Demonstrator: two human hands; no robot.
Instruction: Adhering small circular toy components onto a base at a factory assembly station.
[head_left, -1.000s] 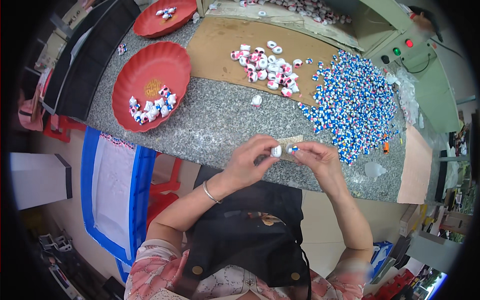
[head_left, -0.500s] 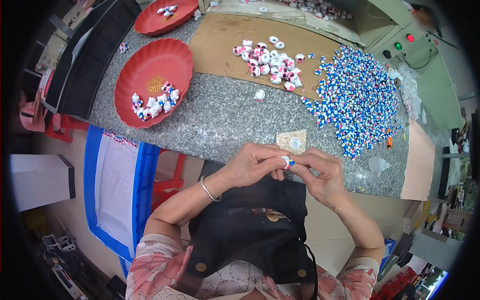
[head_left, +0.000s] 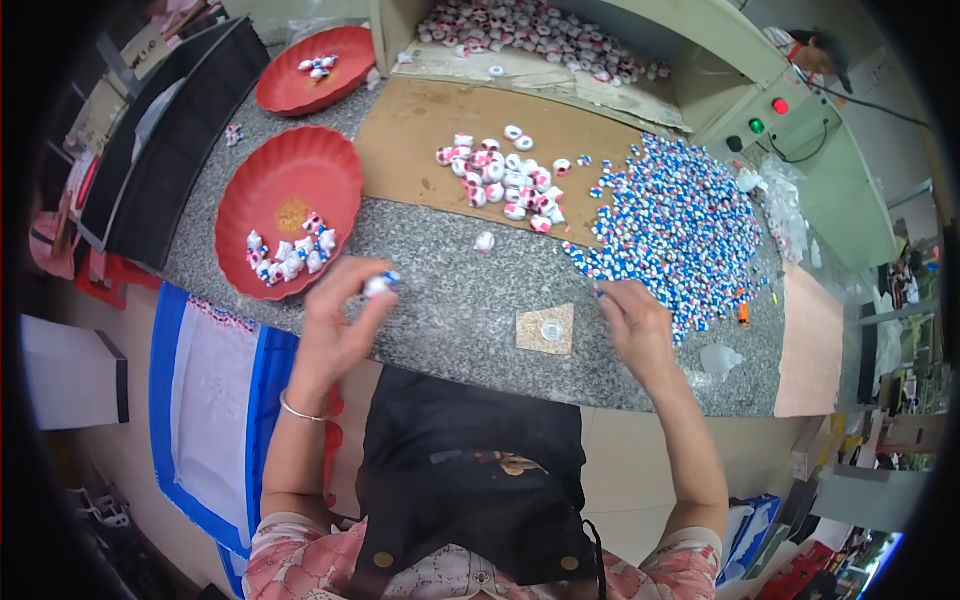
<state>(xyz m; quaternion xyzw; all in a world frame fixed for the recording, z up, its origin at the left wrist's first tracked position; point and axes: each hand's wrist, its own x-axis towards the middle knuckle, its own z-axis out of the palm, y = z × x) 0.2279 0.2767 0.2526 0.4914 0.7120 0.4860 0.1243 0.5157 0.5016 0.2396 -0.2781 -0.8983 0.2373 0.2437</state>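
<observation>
My left hand [head_left: 338, 325] is raised beside the near red bowl, with thumb and forefinger closed on a small white-and-blue toy figure [head_left: 379, 286]; motion blurs its details. My right hand [head_left: 642, 328] reaches the left edge of a large pile of tiny blue-and-white figure pieces [head_left: 690, 215]. Its fingertips are pinched together there, and what sits between them is too small to make out. Several finished-looking figures [head_left: 290, 262] lie in the scalloped red bowl [head_left: 300, 165]. A group of white-and-pink figure heads [head_left: 510, 180] rests on brown cardboard, and one white head [head_left: 484, 242] lies on the granite.
A second red bowl [head_left: 345, 50] stands farther back. Behind the cardboard [head_left: 400, 130], a green-grey machine [head_left: 850, 200] has more heads inside its opening. A small beige card [head_left: 535, 332] lies between my hands. A blue-rimmed bin [head_left: 265, 400] sits below left. Another person is at the far right.
My hands were together over the table's near edge, both at one small figure. Now they are apart: the left has carried the figure toward the bowl, the right has moved up to the pile.
</observation>
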